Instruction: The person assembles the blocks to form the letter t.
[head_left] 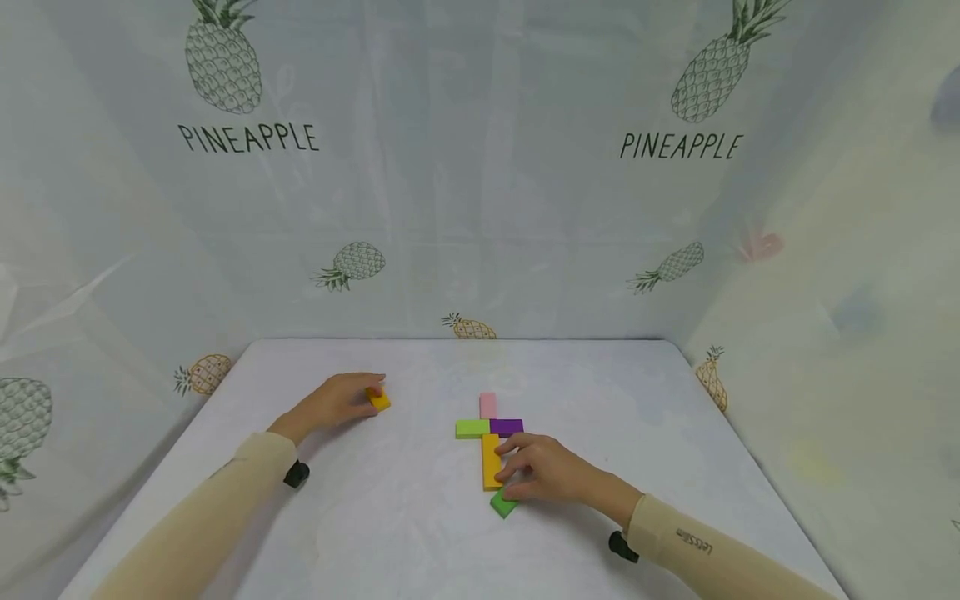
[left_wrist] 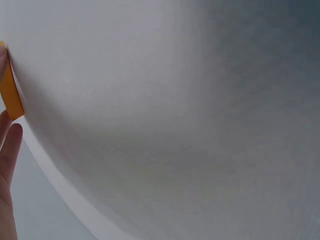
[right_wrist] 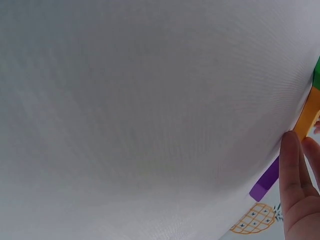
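Note:
At the table's left, my left hand (head_left: pixel 341 401) pinches a small yellow block (head_left: pixel 381 400) between thumb and fingers. The same block (left_wrist: pixel 12 95) shows at the left edge of the left wrist view. My right hand (head_left: pixel 551 472) lies beside a longer orange block (head_left: pixel 491 462), fingertips at its right side. Its thumb is on a green block (head_left: pixel 504 503), set at an angle below the orange one. In the right wrist view the fingers (right_wrist: pixel 290 165) look fairly straight against the orange block. Above it, a lime block (head_left: pixel 472 429) and a purple block (head_left: pixel 507 427) meet end to end, with a pink block (head_left: pixel 488 405) beyond.
A white cloth covers the table (head_left: pixel 405 517). Behind it hangs a pale curtain (head_left: pixel 465 192) printed with pineapples, which also closes off both sides. Each wrist wears a small black device, one (head_left: pixel 297 474) on the left and another (head_left: pixel 622 547) on the right.

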